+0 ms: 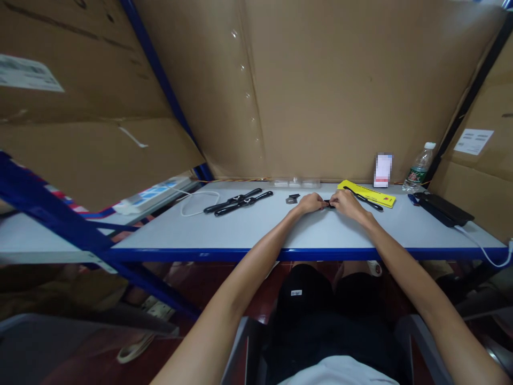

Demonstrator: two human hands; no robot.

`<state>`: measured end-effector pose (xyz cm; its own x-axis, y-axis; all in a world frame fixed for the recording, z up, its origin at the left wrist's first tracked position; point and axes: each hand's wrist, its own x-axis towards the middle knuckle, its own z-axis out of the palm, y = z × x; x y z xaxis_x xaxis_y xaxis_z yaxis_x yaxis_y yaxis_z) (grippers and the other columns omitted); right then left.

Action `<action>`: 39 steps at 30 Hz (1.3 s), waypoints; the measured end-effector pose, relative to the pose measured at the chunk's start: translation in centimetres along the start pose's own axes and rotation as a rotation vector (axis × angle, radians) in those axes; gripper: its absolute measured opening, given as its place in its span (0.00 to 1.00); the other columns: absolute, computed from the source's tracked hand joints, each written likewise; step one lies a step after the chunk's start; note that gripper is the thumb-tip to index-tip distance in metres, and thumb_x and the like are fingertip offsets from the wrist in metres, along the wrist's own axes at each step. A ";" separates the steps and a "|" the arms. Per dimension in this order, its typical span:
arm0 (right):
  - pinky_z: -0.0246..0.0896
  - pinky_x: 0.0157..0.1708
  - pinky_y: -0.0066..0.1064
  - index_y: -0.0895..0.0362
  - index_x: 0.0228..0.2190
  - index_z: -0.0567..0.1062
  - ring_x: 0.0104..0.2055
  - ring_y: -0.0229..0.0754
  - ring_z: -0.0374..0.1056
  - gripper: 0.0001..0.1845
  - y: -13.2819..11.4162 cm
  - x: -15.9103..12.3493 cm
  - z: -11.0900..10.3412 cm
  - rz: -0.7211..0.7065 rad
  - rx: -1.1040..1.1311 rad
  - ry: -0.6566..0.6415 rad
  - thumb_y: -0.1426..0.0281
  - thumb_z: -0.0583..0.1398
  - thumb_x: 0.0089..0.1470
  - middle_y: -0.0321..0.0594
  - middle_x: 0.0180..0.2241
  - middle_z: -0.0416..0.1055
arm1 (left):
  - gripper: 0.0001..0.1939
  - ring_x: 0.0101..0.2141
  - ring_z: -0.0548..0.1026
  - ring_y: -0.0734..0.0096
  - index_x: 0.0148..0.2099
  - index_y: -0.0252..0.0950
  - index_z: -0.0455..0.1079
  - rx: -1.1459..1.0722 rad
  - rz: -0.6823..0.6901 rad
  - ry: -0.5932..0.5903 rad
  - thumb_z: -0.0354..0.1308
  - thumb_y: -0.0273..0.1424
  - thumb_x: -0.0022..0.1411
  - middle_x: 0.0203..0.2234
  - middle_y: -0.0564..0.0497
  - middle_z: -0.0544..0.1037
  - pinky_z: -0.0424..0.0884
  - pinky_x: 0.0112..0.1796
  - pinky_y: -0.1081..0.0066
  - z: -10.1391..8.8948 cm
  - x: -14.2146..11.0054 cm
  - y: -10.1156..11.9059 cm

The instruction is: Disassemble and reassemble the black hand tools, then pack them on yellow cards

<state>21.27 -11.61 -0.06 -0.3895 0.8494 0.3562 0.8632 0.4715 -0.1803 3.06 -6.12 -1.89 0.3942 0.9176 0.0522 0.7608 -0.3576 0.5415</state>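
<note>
- From my distant place I saw, near the left edge of the table (240, 232), a loop of white cable (191, 215).
- Right of it lay two long black tools (243, 203), side by side and slanted, between the left edge and the middle.
- Next, a small dark-grey piece (292, 199) lay just beside the left hand.
- The left hand (312, 203) had its fingertips pinched on a small black part (329, 205); this part was right of the table's middle, and I could not tell its exact shape.
- The right hand (343, 203) grasped the same part from the other side, fingers bent.
- Behind the right hand, a yellow card (374, 195) lay flat, with a slim black tool (365, 200) partly over it.
- A phone (383, 171) stood upright by the back edge.
- A clear bottle (417, 171) stood at the back right corner.
- A black case (444, 208) lay near the right edge.
</note>
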 end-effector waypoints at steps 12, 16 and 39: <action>0.62 0.44 0.29 0.60 0.37 0.84 0.43 0.45 0.74 0.12 -0.5 0.4 0.8 0.105 -0.004 0.013 0.74 0.58 0.62 0.50 0.38 0.81 | 0.18 0.25 0.69 0.68 0.29 0.36 0.78 0.034 0.008 0.007 0.59 0.45 0.60 0.20 0.52 0.73 0.57 0.29 0.70 0.2 0.2 -0.2; 0.62 0.43 0.28 0.62 0.38 0.83 0.43 0.45 0.75 0.11 -0.6 0.7 1.1 0.191 0.056 0.057 0.77 0.60 0.58 0.50 0.39 0.82 | 0.18 0.25 0.69 0.69 0.28 0.37 0.78 0.024 0.005 0.003 0.60 0.45 0.60 0.20 0.52 0.73 0.56 0.29 0.70 0.2 0.2 -0.1; 0.60 0.30 0.25 0.59 0.33 0.83 0.30 0.38 0.74 0.06 3.1 2.7 -1.9 -0.043 0.163 -0.223 0.74 0.68 0.49 0.38 0.28 0.81 | 0.18 0.24 0.69 0.68 0.27 0.36 0.79 -0.040 -0.014 0.030 0.62 0.45 0.59 0.18 0.52 0.74 0.56 0.28 0.69 -0.3 -0.1 0.4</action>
<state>23.47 -8.28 2.08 -0.5013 0.8506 0.1590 0.7883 0.5246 -0.3215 3.18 -6.34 -1.46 0.3673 0.9275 0.0693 0.7445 -0.3379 0.5758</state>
